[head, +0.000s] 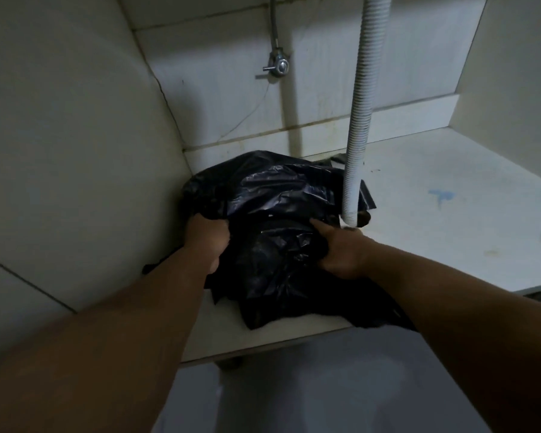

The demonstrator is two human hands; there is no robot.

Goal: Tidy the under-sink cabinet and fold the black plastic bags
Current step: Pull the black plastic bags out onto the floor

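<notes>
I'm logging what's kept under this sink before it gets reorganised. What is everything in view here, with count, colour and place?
black plastic bags: a crumpled heap, exact count cannot be told, black, on the left part of the cabinet floor, spilling over its front edge
drain hose: one, white, ribbed, hanging from the top down to the right edge of the heap
water valve: one, silver metal, on the back wall, with a thin pipe running up from it
cabinet floor: one, white, with a blue stain to the right
back wall: white tiles, stained along the bottom joint
left hand: one, gripping the heap's left side
right hand: one, gripping the heap's right side
</notes>
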